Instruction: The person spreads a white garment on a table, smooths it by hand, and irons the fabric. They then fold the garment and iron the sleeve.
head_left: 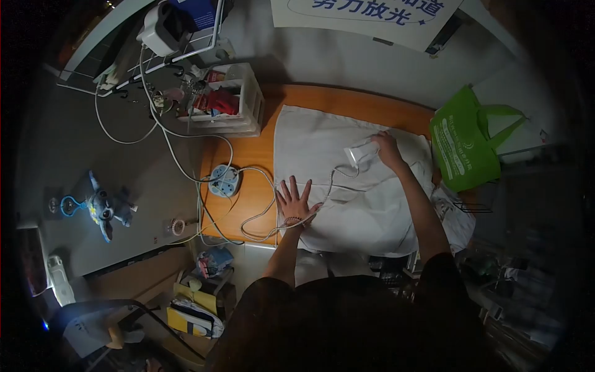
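Observation:
A light grey cloth lies spread over the wooden table, with some wrinkles near its middle. My left hand presses flat on its left part, fingers spread, with a coiled band round the wrist. At the cloth's upper right, my right hand is closed round a small white handheld appliance, whose shiny face points left. A pale cord runs from the appliance across the cloth and past my left wrist. The fingers' undersides on the right hand are hidden.
Left of the cloth, a round blue power strip sits on the orange tabletop among looped cables. Behind it stands a white drawer unit. A green bag stands at the right. A blue plush toy hangs at the far left.

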Tool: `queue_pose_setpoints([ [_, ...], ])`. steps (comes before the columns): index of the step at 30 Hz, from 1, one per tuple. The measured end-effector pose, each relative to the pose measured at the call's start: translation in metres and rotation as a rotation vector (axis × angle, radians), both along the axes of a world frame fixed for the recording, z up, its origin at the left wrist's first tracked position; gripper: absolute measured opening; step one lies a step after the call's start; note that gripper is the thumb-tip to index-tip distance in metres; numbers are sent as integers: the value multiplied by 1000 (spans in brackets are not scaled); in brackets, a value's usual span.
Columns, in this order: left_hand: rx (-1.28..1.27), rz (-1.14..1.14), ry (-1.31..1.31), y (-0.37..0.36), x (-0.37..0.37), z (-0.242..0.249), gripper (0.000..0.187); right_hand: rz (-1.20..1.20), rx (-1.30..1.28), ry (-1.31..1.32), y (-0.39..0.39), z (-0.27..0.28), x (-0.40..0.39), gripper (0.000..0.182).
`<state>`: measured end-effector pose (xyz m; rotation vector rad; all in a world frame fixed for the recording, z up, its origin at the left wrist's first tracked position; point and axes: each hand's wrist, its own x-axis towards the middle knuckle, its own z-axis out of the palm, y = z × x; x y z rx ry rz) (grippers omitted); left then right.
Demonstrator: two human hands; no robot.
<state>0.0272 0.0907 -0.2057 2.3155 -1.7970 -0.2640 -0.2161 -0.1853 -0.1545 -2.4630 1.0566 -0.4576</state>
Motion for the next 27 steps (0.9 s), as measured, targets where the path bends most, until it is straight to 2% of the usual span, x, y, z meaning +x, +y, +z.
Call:
queue_pose_setpoints([
  [2,11,-5,-3,-5,3,5,85,-145,-209,11,-2,14,-1,32],
  [5,-12,-34,122,-5,7,3,80,-281,-203,-102,1,21,-8,34],
  [7,-309,-70,368,-18,11,-7,71,-360,-231,-116,4,31,-9,35],
  [8,-291,-92,412,-23,13,-14,60,-437,-264,-126,6,36,-8,35],
  [9,-291,-99,410,-20,10,-15,60,-443,-264,-129,7,37,-9,35],
  [11,-55,139,1092,-16,-1,-17,58,-533,-301,-173,9,41,-12,35],
  [12,-60,131,1089,-11,0,-9,58,-537,-308,-178,8,47,-14,35],
  [14,362,239,2051,15,4,25,58,-542,-160,-177,9,62,-18,35],
  [15,478,180,2142,23,8,59,63,-545,-165,-187,8,64,-19,35],
  [18,572,249,2266,58,18,67,58,-446,-162,-243,12,58,-22,34],
  [19,570,245,2264,75,21,67,58,-412,-149,-177,17,56,-20,32],
  [21,596,349,2459,108,26,64,51,-380,-140,-116,29,45,-11,30],
  [23,606,417,2525,137,33,53,46,-203,-234,-165,43,25,2,24],
  [24,613,492,2593,148,35,46,42,-197,-236,-169,50,18,10,24],
  [27,534,602,2622,171,38,26,34,-124,-93,-33,66,-1,39,20],
])
